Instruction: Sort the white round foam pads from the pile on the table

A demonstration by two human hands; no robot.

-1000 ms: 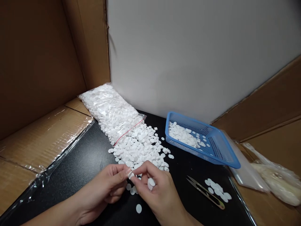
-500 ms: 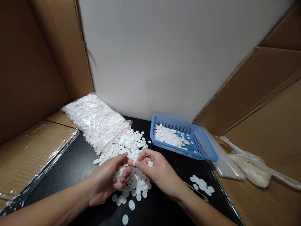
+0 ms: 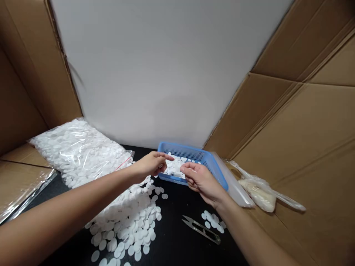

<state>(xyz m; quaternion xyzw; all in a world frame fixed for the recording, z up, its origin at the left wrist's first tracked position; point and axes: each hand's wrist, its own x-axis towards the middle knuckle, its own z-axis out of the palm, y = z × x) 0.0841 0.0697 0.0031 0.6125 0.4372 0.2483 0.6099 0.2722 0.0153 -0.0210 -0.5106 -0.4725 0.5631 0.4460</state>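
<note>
My left hand [image 3: 155,163] is over the left part of a blue plastic basket [image 3: 222,176]. Its index finger stretches out while the others curl under, hiding whatever they hold. My right hand [image 3: 201,181] is at the basket's front edge, thumb and fingertips pinched together; I cannot make out anything between them. Inside the basket lie many small white discs [image 3: 175,167]. Below my left forearm spreads a large loose heap of the same discs [image 3: 135,225] on the black tabletop.
A clear zip bag [image 3: 83,151] full of white discs lies at the left. Thread snips [image 3: 202,229] rest on the table near a small group of discs [image 3: 213,220]. Right of the basket are flat clear bags [image 3: 235,184] and a wrapped pale bundle [image 3: 259,195]. Cardboard walls [image 3: 291,147] flank the table.
Both hands have moved from the loose heap to the basket. My left palm, which cupped several discs, has turned downward. The view has swung right, uncovering the snips.
</note>
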